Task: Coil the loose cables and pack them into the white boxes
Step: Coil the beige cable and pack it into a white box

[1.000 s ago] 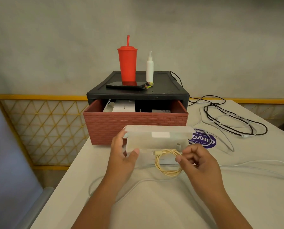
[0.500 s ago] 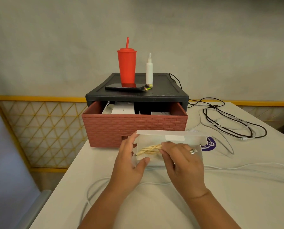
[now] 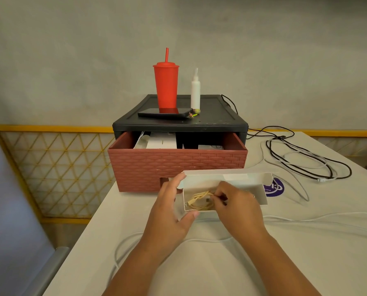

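Left hand (image 3: 167,210) grips the white box (image 3: 246,182), right hand (image 3: 236,208) pinches the yellow coil (image 3: 197,200) inside. Looks light and springy, so I'd hold the bundled loops.

We record a single view, from a wide-angle camera worn on the person's head. It faces forward and down along the table (image 3: 306,263), toward the drawer unit (image 3: 178,167) and the wall (image 3: 71,50) behind. It sits near: the left hand (image 3: 169,212) and right hand (image 3: 238,208) occupy the lower centre.

Both forearms (image 3: 135,265) are bare up to the near edge; the left hand (image 3: 169,212) and right hand (image 3: 236,208) are ungloved.
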